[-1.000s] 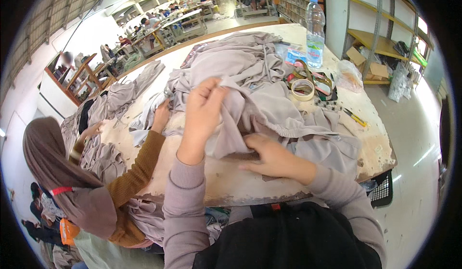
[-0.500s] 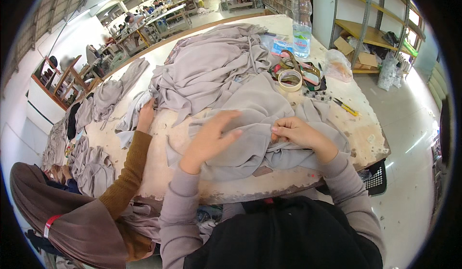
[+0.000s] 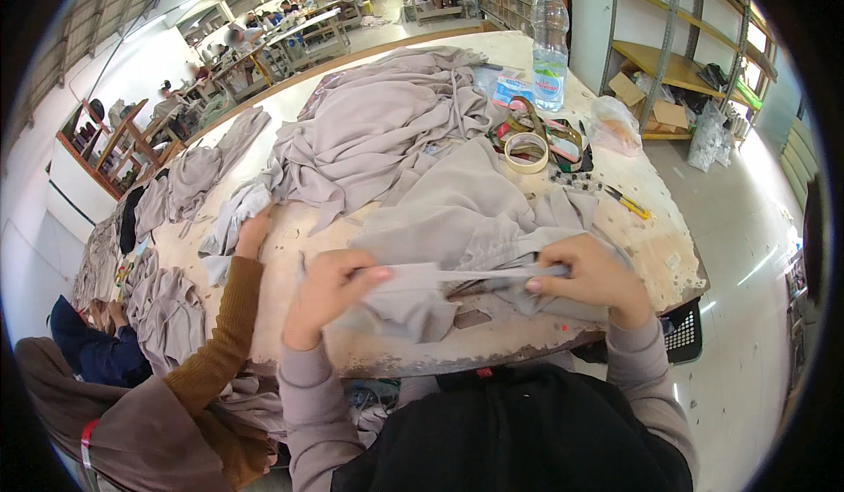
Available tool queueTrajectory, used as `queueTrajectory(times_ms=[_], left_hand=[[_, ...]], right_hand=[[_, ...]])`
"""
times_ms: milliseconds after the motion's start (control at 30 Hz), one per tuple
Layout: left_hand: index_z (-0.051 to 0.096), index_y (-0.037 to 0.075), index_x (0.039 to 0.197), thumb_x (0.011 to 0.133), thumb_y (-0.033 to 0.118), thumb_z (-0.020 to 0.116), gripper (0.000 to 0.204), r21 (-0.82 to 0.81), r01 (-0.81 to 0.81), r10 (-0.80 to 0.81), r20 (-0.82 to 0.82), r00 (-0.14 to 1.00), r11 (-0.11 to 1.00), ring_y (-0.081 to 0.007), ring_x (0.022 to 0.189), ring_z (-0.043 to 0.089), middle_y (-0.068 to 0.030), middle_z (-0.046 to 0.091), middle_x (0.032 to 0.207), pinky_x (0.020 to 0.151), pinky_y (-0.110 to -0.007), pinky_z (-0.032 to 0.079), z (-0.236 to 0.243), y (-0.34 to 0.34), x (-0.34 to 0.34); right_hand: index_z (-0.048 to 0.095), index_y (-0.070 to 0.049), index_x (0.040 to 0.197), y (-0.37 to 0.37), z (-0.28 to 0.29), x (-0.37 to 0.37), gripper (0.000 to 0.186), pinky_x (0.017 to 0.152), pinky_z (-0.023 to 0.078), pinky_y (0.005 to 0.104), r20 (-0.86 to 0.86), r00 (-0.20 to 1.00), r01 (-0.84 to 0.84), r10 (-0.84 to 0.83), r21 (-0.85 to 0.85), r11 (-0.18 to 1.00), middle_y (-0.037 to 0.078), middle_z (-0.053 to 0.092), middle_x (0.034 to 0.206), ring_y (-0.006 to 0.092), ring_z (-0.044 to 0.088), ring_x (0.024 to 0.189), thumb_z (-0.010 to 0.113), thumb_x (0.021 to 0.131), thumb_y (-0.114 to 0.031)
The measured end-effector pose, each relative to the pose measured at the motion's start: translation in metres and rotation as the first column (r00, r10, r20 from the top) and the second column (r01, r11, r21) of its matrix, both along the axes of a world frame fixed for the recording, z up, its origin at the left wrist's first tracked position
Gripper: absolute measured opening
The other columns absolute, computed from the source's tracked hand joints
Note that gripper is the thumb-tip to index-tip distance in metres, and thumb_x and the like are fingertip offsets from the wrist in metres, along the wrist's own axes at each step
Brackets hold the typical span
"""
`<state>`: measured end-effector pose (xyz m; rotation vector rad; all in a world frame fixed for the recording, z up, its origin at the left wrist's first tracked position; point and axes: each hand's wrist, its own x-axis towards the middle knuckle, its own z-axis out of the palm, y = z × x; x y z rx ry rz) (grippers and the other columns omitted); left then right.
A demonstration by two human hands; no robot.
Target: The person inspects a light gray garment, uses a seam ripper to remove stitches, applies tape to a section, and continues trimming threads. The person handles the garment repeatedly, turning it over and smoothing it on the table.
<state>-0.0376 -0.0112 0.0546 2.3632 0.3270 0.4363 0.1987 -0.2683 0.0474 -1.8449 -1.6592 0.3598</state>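
Note:
A piece of grey fabric [image 3: 409,291] is stretched taut between my two hands, low over the near edge of the table, its middle smeared by motion. My left hand [image 3: 327,297] pinches one end between thumb and fingers. At the other end, my right hand [image 3: 596,274] grips a narrow folded edge of the cloth. More of the same fabric [image 3: 457,189] lies spread and wrinkled just beyond my hands. A large heap of grey fabric [image 3: 369,118] is piled farther back.
Tape roll [image 3: 527,153], yellow cutter [image 3: 628,203], small dark pieces [image 3: 571,178] and water bottle [image 3: 549,48] stand or lie at right. At left, a co-worker's hand [image 3: 255,228] touches pale cloth [image 3: 230,215]. A black basket [image 3: 684,332] sits below the table's right edge.
My left hand has come down and left and closed on the fabric. My right hand has moved slightly right and lower. The cloth between them is now pulled straight.

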Motion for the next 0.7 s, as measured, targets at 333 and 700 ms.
queueTrajectory(times_ms=[333,700], left_hand=[[0.057,-0.001,0.070,0.076,0.015,0.070,0.021,-0.136,-0.319,0.340,0.192,0.921,0.938,-0.0071,0.059,0.045,0.0001,0.050,0.060,0.055,-0.021,0.036,-0.044,0.048,-0.092],[0.054,-0.002,0.114,0.073,0.011,0.070,0.045,-0.344,-0.388,0.408,-0.017,0.913,0.855,-0.0104,0.073,0.053,-0.0052,0.059,0.089,0.066,-0.024,0.045,-0.113,-0.005,-0.115]], right_hand=[[0.060,-0.004,0.082,-0.043,-0.007,0.046,0.025,0.069,0.044,0.0282,-0.274,0.882,0.430,-0.383,0.137,0.892,0.005,0.060,0.077,0.0138,0.055,0.074,0.075,0.065,-0.016],[0.053,0.003,0.112,0.008,-0.055,0.019,0.053,0.084,0.045,0.0372,0.197,0.965,0.238,-0.174,-0.378,0.894,0.019,0.061,0.106,0.0331,0.060,0.094,0.068,0.074,-0.030]])
